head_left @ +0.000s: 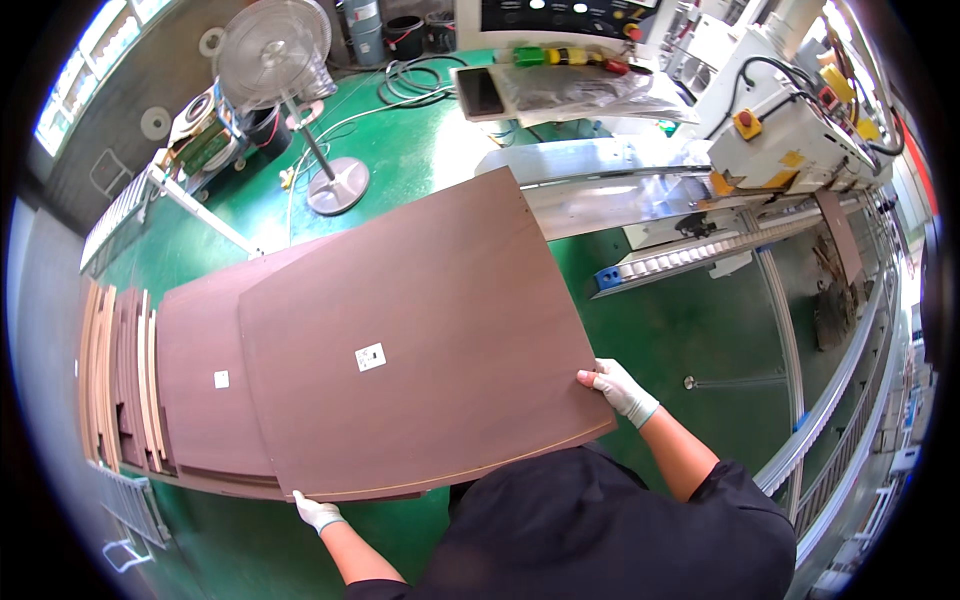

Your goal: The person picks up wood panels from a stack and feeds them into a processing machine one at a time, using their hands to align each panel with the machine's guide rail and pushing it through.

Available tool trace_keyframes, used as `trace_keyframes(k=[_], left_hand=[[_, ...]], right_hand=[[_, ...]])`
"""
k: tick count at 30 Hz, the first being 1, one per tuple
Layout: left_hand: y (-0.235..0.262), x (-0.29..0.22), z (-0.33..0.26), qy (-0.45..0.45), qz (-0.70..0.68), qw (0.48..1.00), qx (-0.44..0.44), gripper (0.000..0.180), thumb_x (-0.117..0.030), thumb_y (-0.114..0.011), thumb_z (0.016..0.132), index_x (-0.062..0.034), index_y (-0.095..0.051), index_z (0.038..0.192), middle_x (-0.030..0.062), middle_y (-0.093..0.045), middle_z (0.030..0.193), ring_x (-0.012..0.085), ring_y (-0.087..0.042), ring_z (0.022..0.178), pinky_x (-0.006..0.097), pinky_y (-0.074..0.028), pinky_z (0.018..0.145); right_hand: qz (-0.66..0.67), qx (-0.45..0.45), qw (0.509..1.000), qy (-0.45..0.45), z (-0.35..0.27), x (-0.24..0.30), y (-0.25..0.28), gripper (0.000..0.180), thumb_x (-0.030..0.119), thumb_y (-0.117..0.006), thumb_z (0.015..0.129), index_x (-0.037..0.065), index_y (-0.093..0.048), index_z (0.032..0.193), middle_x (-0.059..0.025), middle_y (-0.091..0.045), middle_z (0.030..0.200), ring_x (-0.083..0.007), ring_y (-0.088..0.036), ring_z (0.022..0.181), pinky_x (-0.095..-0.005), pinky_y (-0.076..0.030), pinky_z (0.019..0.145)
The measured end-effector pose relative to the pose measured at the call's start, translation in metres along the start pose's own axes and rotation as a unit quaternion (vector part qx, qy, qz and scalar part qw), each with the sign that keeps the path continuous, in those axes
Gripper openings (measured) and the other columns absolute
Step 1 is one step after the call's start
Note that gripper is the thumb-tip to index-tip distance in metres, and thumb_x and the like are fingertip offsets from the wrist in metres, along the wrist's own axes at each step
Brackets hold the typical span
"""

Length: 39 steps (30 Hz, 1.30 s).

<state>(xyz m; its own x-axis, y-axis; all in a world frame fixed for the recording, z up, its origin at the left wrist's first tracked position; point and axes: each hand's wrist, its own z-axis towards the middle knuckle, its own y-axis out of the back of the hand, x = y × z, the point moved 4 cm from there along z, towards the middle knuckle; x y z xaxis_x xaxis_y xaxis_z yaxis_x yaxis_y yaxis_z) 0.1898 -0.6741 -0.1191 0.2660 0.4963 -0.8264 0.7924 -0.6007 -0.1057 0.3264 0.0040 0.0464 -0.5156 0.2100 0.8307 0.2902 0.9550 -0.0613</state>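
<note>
A large brown panel (450, 310) with a small white label (370, 357) spreads in front of me. My gloved left hand (318, 512) grips its near edge at the left corner, most of the fingers hidden beneath. On the right edge, near the close corner, my gloved right hand (620, 391) holds it with the thumb on top and the other fingers below. The panel's left part overlaps another brown panel (205, 400), which carries its own white label and lies on a stack to the left.
Thin wooden strips (105, 375) and more boards stand beyond the stack at far left. A pedestal fan (338, 186) stands on the green floor ahead. To the right are a machine (790, 140), a roller rail (700, 262) and a long metal rail (830, 400). Cables (415, 85) lie ahead.
</note>
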Motion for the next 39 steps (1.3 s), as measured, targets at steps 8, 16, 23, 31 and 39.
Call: trace_keyframes(k=[8,16,23,31,39], left_hand=[[-0.004,0.021,-0.013,0.040,0.101,0.989,0.104,0.065,-0.050,-0.035,0.105,-0.0016,-0.047,0.146,0.0136,-0.050,0.148,0.0341,-0.049,0.134,0.052,-0.037,0.113],[-0.027,0.050,-0.085,0.095,0.126,0.982,0.101,0.053,-0.043,-0.036,0.101,-0.0071,-0.057,0.134,0.0110,-0.062,0.133,0.0334,-0.061,0.119,0.051,-0.050,0.100],[-0.049,0.065,-0.154,0.103,0.092,0.984,0.114,0.049,-0.041,-0.037,0.101,-0.0100,-0.059,0.132,0.0080,-0.063,0.131,0.0293,-0.062,0.118,0.050,-0.052,0.096],[-0.088,0.068,-0.266,0.155,0.044,0.956,0.247,0.047,-0.042,-0.041,0.103,-0.0098,-0.052,0.134,0.0076,-0.059,0.134,0.0261,-0.057,0.122,0.047,-0.050,0.099],[-0.100,0.130,-0.396,0.286,0.080,0.912,0.283,0.049,-0.046,-0.049,0.096,-0.0130,-0.056,0.131,0.0060,-0.059,0.133,0.0244,-0.057,0.120,0.045,-0.048,0.095]], right_hand=[[-0.027,-0.030,0.999,0.024,-0.027,-0.034,0.054,0.061,0.037,-0.070,0.094,-0.007,-0.054,0.134,-0.0088,-0.066,0.113,-0.0128,-0.058,0.101,-0.0297,-0.049,0.091],[0.005,-0.033,0.999,0.031,-0.055,-0.043,0.115,0.056,0.038,-0.070,0.094,-0.004,-0.060,0.130,-0.0062,-0.069,0.108,-0.0115,-0.060,0.098,-0.0307,-0.050,0.091],[0.071,-0.069,0.995,0.012,-0.071,-0.039,0.185,0.045,0.034,-0.069,0.093,-0.005,-0.064,0.117,0.0002,-0.065,0.096,-0.0087,-0.057,0.089,-0.0284,-0.049,0.082],[0.302,-0.084,0.940,0.134,-0.096,-0.134,0.290,0.048,0.034,-0.066,0.094,-0.002,-0.063,0.126,-0.0082,-0.069,0.117,-0.0182,-0.064,0.109,-0.0350,-0.049,0.098],[0.631,-0.327,0.700,0.070,-0.094,-0.136,0.237,0.047,0.038,-0.068,0.093,0.006,-0.062,0.126,-0.0099,-0.066,0.126,-0.0291,-0.060,0.118,-0.0468,-0.045,0.107]])
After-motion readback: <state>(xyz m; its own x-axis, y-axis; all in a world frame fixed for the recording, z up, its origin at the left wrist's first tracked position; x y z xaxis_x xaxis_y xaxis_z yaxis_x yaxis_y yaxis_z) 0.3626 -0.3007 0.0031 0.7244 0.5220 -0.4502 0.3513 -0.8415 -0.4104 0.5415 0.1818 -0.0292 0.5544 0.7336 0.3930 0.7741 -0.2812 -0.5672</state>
